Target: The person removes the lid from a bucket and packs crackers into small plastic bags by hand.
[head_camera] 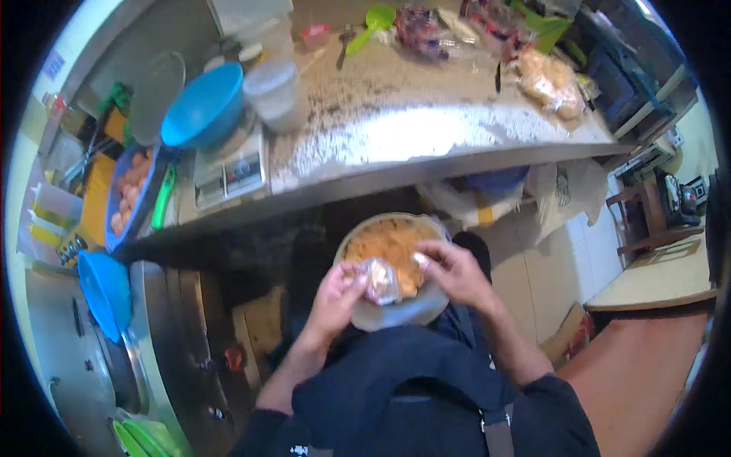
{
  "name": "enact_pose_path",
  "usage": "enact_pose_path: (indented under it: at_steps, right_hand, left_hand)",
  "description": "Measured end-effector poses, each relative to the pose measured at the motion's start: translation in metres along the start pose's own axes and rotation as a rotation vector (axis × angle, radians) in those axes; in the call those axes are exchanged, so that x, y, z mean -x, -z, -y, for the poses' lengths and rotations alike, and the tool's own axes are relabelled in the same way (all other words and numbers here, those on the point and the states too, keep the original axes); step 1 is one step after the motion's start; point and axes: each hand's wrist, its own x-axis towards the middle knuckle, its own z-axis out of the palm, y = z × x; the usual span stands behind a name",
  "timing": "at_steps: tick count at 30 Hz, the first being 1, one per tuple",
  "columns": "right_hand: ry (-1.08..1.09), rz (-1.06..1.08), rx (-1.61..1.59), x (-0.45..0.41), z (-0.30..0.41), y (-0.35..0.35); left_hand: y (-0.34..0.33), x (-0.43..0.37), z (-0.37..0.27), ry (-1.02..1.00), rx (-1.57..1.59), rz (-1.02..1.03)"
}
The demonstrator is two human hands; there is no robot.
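My left hand (337, 294) holds a small clear plastic bag (382, 281) with pale contents between thumb and fingers. The bag is over the near left part of a round, whitish tub (397, 317) in my lap. Loose, orange-brown crumbly food (385, 243) fills much of the tub. At the tub's right side, my right hand (457, 273) pinches a small white piece (421, 259) at its fingertips, too blurred to name. Its fingertips are over the food, a short way from the bag.
A worktop edge (365, 180) runs ahead of me. On it are a blue bowl (205, 105) above a scale (231, 174), a lidded plastic tub (274, 94), a blue basin of eggs (128, 194), a green ladle (371, 27) and bagged round food (548, 83). A stove (117, 360) stands left.
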Motion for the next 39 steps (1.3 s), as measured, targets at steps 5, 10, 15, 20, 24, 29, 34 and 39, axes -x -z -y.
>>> enact_pose_path:
  at_steps: [5, 10, 15, 20, 24, 29, 34, 39]
  right_hand:
    - [-0.071, -0.013, -0.505, 0.000, 0.034, -0.005]
    - [0.079, -0.019, -0.195, 0.000, 0.033, -0.019]
    - [0.043, -0.073, -0.079, 0.007, 0.028, -0.018]
    - [-0.058, -0.127, -0.339, 0.009, 0.031, -0.001]
    - [-0.061, -0.140, -0.283, 0.012, 0.033, 0.007]
    - [0.211, -0.075, 0.132, 0.000, 0.051, -0.012]
    - [0.228, -0.165, 0.362, -0.013, 0.048, -0.007]
    - [0.086, 0.066, 0.745, -0.013, -0.003, -0.008]
  left_hand:
    - [-0.008, -0.011, -0.004, 0.006, 0.067, 0.035]
    - [-0.020, -0.012, -0.004, 0.050, 0.095, 0.065]
    - [-0.017, -0.016, -0.002, 0.070, 0.088, 0.094]
    - [-0.020, -0.019, -0.007, 0.050, 0.094, 0.086]
    - [-0.013, -0.013, -0.013, -0.021, 0.008, 0.044]
    - [-0.016, -0.009, -0.016, 0.019, -0.026, 0.061]
    - [-0.006, -0.010, -0.017, -0.041, -0.031, 0.003]
    - [0.009, -0.004, -0.027, -0.051, -0.148, -0.113]
